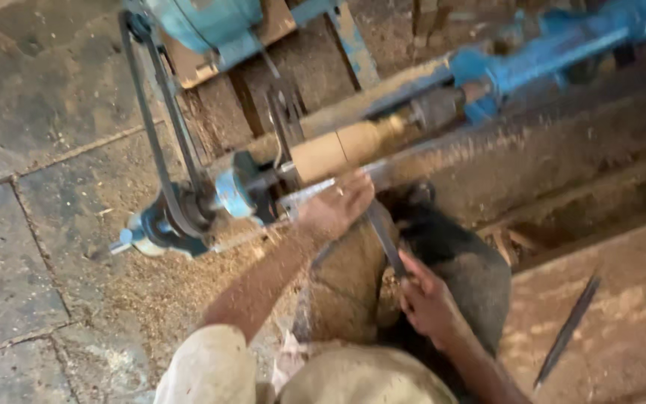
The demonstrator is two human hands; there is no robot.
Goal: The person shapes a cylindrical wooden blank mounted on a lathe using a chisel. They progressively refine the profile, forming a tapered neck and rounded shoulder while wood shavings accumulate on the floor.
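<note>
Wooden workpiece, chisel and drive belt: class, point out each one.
Workpiece (336, 150), head view, middle of the cylinder.
Chisel (384, 238), head view, mid blade between the hands.
Belt (160, 127), head view, middle of its run.

Pale, smooth wood blank (338, 150) on a blue-painted metal lathe (532, 52); dull steel chisel (383, 236) under the left grip (336, 206); rough stone floor (31, 247), matt with sawdust.
</note>
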